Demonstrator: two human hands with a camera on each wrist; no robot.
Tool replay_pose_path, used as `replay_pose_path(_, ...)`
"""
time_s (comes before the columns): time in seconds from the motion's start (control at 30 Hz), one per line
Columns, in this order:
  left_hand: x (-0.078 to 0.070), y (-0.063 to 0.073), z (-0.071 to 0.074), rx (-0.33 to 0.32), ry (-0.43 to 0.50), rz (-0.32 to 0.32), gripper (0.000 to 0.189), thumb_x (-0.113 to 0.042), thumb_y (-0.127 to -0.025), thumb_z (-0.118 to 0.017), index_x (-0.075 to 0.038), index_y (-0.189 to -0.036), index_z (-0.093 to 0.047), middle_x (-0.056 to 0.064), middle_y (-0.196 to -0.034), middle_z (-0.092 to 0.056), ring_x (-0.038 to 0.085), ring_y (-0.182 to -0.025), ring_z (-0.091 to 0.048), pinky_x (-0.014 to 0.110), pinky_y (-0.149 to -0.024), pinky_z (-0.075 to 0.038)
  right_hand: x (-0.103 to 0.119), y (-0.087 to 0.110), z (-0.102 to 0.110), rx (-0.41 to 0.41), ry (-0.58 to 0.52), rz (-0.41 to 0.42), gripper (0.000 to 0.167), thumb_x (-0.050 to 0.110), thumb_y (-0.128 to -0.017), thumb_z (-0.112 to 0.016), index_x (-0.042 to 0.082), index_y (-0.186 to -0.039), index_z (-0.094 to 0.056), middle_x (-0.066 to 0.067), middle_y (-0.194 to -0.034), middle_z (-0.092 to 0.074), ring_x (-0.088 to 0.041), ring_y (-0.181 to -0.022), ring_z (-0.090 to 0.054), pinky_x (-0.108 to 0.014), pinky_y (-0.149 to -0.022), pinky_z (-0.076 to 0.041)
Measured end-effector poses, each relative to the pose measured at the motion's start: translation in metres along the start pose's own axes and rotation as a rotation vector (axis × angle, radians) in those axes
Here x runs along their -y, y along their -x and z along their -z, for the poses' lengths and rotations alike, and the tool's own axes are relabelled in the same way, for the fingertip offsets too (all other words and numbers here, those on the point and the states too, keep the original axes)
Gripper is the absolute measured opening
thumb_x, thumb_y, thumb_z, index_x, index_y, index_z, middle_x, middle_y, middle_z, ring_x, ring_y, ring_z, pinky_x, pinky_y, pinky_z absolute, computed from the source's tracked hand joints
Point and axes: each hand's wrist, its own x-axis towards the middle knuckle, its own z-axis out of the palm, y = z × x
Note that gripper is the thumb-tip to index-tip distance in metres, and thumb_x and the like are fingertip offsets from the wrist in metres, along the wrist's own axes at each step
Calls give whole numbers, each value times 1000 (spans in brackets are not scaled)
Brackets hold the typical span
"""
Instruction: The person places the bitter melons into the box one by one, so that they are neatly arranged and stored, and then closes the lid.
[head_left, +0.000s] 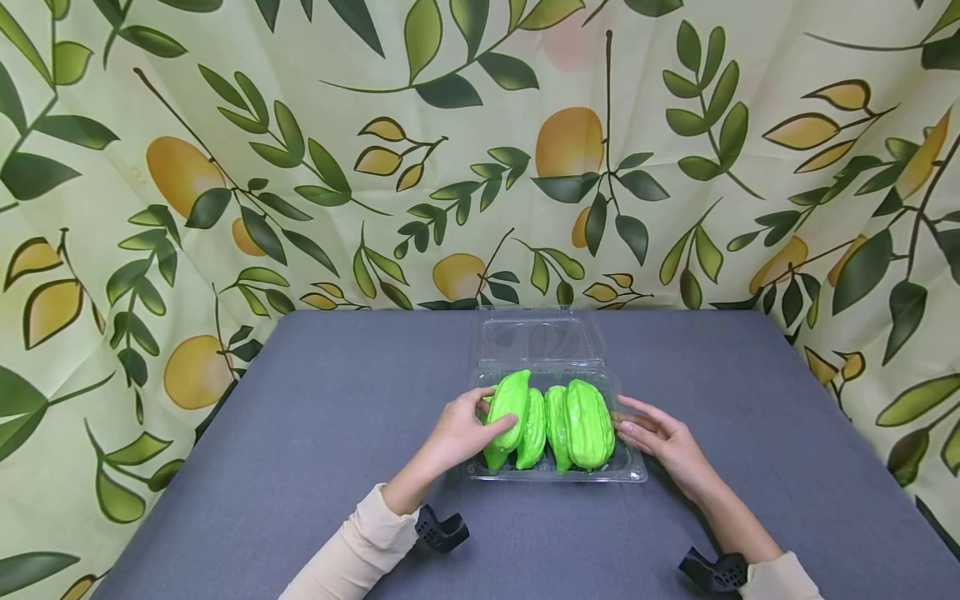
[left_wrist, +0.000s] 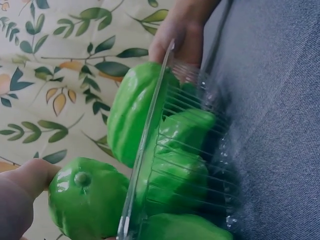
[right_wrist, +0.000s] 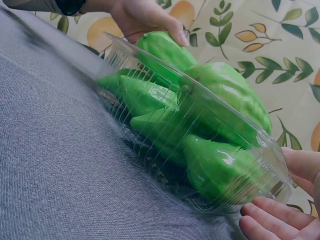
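A clear plastic clamshell box (head_left: 555,476) sits on the table with its lid folded back, holding several glossy, ridged green gourds. My left hand (head_left: 461,429) grips the upper left gourd (head_left: 508,404), thumb on its near right side and fingers on its left. In the left wrist view that gourd (left_wrist: 85,197) sticks out above the rim. At the box's right wall, my right hand (head_left: 667,446) rests with fingers fairly straight, close to the large upper right gourd (head_left: 589,425). The right wrist view shows its fingertips (right_wrist: 272,217) at the outside of the wall.
The transparent lid (head_left: 538,337) lies back toward the table's far edge. Grey-blue cloth covers the table (head_left: 360,392). Behind it hangs a curtain (head_left: 480,192) printed with leaves and fruit. Black wrist straps (head_left: 442,530) sit below both hands.
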Motion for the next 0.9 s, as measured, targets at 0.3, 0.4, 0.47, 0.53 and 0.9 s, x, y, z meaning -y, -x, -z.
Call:
replay_pose_path(0.3, -3, -1, 1, 42, -39, -6, 63, -40, -85, -68, 0, -132, -54, 11, -98, -67, 19, -84, -58, 28, -69, -46, 1, 0, -1, 7, -13, 7, 53, 12, -98, -55, -9, -143, -36, 23, -107, -67, 6, -101, -65, -11, -85, -54)
replay_pose_path(0.4, -3, -2, 1, 62, -34, -9, 65, -41, -86, -68, 1, -133, -52, 12, -98, -67, 19, -84, -59, 28, -70, -48, 0, 0, -1, 10, -15, 10, 54, 13, -98, -55, -9, -143, -36, 23, -108, -68, 7, -101, -65, -12, -85, -54)
replay_pose_path(0.47, -2, -1, 2, 76, -22, -7, 66, -41, -86, -68, 2, -134, -51, 12, -97, -67, 17, -80, -59, 27, -69, -48, -1, 0, -1, 9, -18, 8, 54, 13, -97, -55, -10, -142, -35, 23, -108, -68, 6, -102, -65, -12, -85, -54)
replay_pose_path(0.53, -1, -1, 4, 90, -7, -1, 67, -40, -87, -68, 3, -134, -50, 12, -96, -67, 13, -72, -60, 25, -67, -49, -2, 0, -2, 8, -18, 6, 55, 14, -97, -55, -10, -142, -35, 23, -109, -68, 6, -102, -65, -12, -86, -54)
replay_pose_path(0.9, 0, 1, 13, 96, -27, -1, 57, -38, -89, -66, 3, -127, -57, 10, -87, -68, 10, -66, -54, 21, -61, -44, 2, -2, -7, 12, 13, 6, 53, 12, -97, -55, -10, -142, -36, 24, -107, -68, 6, -102, -65, -12, -84, -54)
